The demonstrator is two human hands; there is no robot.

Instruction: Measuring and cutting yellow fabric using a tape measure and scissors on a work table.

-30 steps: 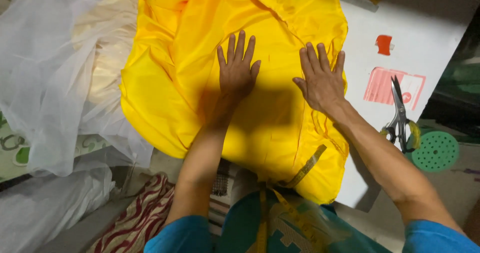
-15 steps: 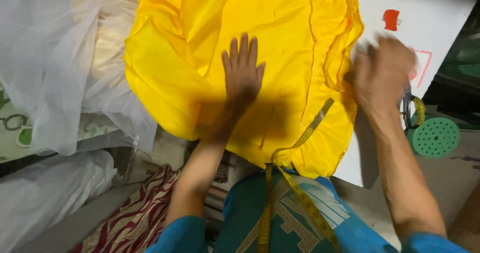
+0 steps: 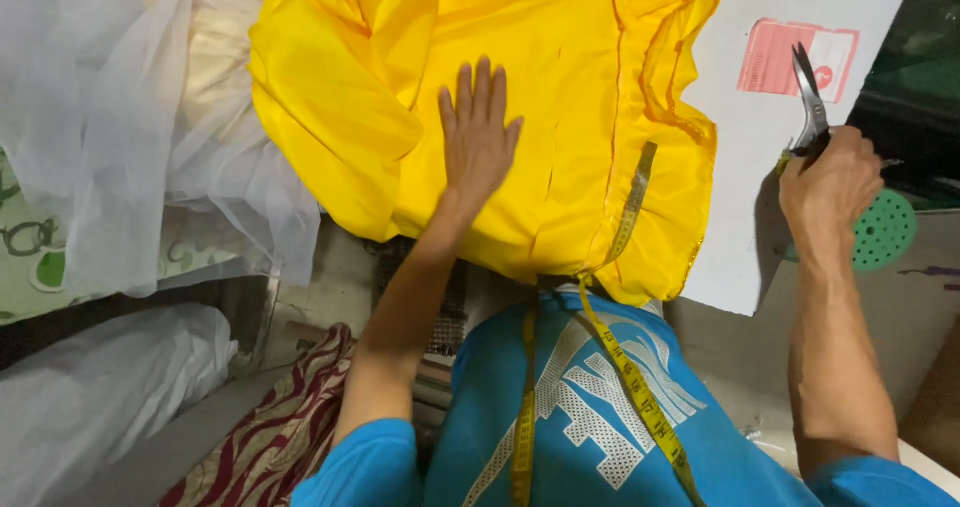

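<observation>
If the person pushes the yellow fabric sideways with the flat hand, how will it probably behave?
The yellow fabric looks thin and glossy, with soft folds, so it is probably floppy and would bunch rather than slide as one piece. Its sheen suggests that it is slippery under the left hand. Its edge droops over the white board, so it seems light.

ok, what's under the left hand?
The left hand lies flat, fingers spread, on the yellow fabric. To the right, the white board shows beside the fabric. What lies directly beneath the fabric under the palm is covered.
</observation>
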